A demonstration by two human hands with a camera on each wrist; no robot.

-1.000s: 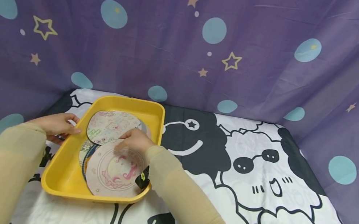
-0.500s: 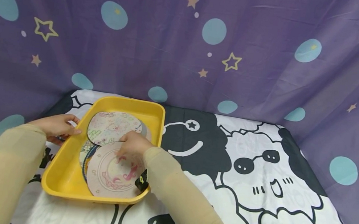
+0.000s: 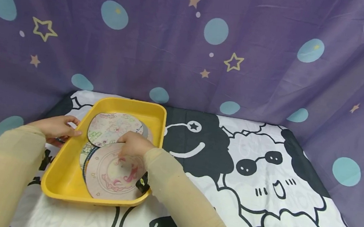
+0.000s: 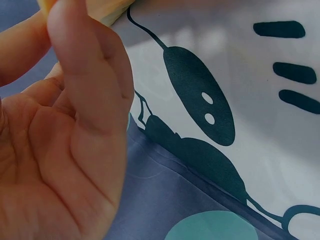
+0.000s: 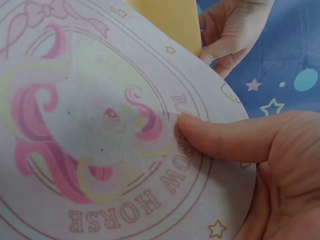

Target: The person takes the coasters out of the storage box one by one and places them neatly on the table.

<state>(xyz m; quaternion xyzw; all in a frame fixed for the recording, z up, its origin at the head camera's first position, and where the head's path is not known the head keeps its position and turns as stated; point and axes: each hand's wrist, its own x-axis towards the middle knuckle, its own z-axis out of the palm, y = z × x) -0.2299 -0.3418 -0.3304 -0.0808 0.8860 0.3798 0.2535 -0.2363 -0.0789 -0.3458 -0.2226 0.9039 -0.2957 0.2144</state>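
Note:
A yellow tray (image 3: 67, 184) stands on the left of the cloth-covered surface. My left hand (image 3: 58, 127) grips its left rim, thumb over the edge and fingers on the outside. In the tray, my right hand (image 3: 135, 146) pinches the upper right edge of a round, pale pink mat (image 3: 109, 172) with a pink-maned horse and the lettering "HORSE". The right wrist view shows the thumb on top of this mat (image 5: 115, 150), with the other fingers mostly hidden beneath. Behind it lies a round mat (image 3: 108, 128) with a colourful cartoon print. Edges of more round mats peek out beneath them.
A white cloth (image 3: 283, 165) with black cartoon figures covers the surface and stretches right of the tray. A purple curtain (image 3: 162, 45) with stars and blue dots hangs behind and at the sides. The left wrist view shows mostly the cloth and curtain.
The pink mat and my right hand have shifted very slightly, with the grip kept. My left hand stays on the tray's rim.

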